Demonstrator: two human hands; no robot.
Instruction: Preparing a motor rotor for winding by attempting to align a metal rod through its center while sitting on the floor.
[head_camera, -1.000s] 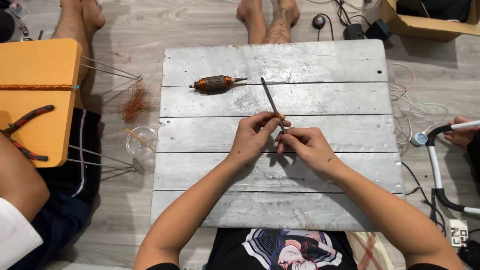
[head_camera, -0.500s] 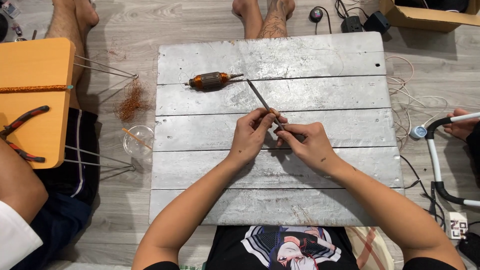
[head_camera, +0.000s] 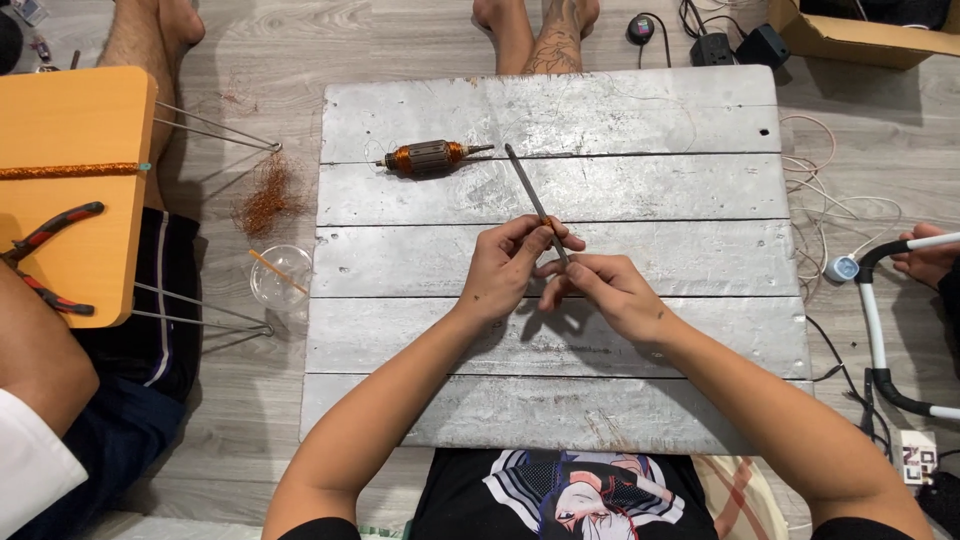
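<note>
Item one: a thin metal file (head_camera: 530, 195), slanting up and to the left over the middle planks of the grey wooden board (head_camera: 700, 260). We hold it at its lower end. Our left hand (head_camera: 505, 270) curls its fingers around the shaft from the left, thumb and fingertips pinching it. Our right hand (head_camera: 605, 290) closes on the lower end just beside the left, fingers folded in; the two hands touch each other. The far tip of the file stands free, near the motor rotor.

Item two: a motor rotor (head_camera: 428, 157) with copper windings, lying on its side on the upper planks, well apart from our hands.

Item three: a tuft of loose copper wire (head_camera: 268, 200) on the floor left of the board, with a clear plastic cup (head_camera: 280, 275) below it.

Item four: an orange folding table (head_camera: 70, 180) at far left, bearing red-handled pliers (head_camera: 45, 255).

Item five: another person's hand (head_camera: 925, 258) at the right edge, on a white and black tube (head_camera: 880, 330).
</note>
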